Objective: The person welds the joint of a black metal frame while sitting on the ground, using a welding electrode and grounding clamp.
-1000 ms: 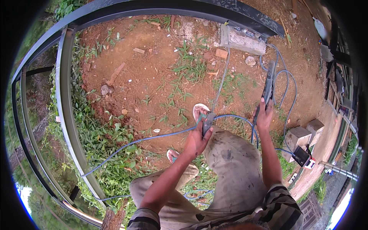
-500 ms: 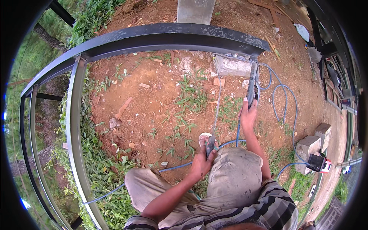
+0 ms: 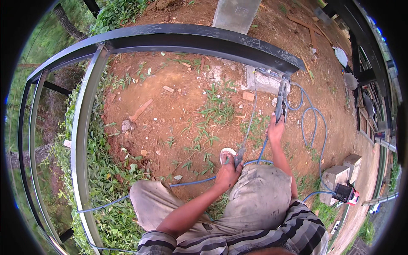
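Note:
My right hand [image 3: 275, 128] is wrapped round a dark welding electrode holder [image 3: 279, 102], with a blue cable trailing down below the hand. The holder's far end is close under the right end of a black steel beam [image 3: 199, 43], beside a concrete block [image 3: 268, 84]; whether it touches cannot be made out. Lower and to the left, my left hand [image 3: 228, 175] is closed on a dark, tapered handle [image 3: 239, 156]. A long thin grey rod [image 3: 251, 117] runs from this handle up toward the block. My left hand is just beside my bare foot [image 3: 228, 151].
Blue cable [image 3: 326, 131] loops over the ground to a small black-and-red machine [image 3: 346, 194] by concrete blocks [image 3: 333, 177]. Grey metal posts [image 3: 80, 140] and leafy plants [image 3: 121, 204] stand at left. A concrete pillar [image 3: 236, 16] rises beyond the beam. Wood scraps [image 3: 141, 110] lie about.
My view has turned slightly, so the beam, block and pillar sit farther right in the picture. Both hands keep their grips, with little movement.

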`<state>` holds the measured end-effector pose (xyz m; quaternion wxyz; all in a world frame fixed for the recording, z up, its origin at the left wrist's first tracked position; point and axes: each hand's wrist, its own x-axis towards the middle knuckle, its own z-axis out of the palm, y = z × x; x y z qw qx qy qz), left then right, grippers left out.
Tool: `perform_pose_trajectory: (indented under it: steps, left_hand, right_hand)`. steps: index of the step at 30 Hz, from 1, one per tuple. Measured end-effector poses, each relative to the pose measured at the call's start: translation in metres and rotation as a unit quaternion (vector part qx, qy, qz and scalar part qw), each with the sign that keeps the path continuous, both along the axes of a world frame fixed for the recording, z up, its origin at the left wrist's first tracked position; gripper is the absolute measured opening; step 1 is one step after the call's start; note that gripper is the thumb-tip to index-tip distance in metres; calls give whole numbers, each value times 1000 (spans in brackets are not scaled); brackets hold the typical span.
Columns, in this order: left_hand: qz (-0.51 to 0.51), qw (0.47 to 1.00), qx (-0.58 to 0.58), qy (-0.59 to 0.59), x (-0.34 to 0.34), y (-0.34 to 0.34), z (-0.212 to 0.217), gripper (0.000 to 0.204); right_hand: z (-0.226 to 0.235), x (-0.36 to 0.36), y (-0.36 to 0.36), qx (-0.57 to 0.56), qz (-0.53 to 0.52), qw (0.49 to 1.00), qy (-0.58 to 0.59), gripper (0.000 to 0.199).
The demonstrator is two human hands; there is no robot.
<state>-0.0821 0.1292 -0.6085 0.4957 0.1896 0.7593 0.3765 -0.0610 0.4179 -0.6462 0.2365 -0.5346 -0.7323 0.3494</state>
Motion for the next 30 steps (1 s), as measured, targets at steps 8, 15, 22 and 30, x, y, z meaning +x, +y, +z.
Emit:
perform_pose_trajectory:
  steps: [8,15,22,30]
  left_hand:
    - [7,1000,-2,13,5,0,2,75]
    - [59,998,2,13,-3,-14,3,70]
    - [53,998,40,15,-1,-2,-1,60]
    - [60,991,60,100,4,1,-11,54]
  right_hand:
    - [4,-1,14,71,31,996,-45,37]
    - [20,-18,-11,12,45,998,-39,39]
    - [-39,18,43,157,74,984,-41,36]
    - [-6,10,21,72,67,995,-25,34]
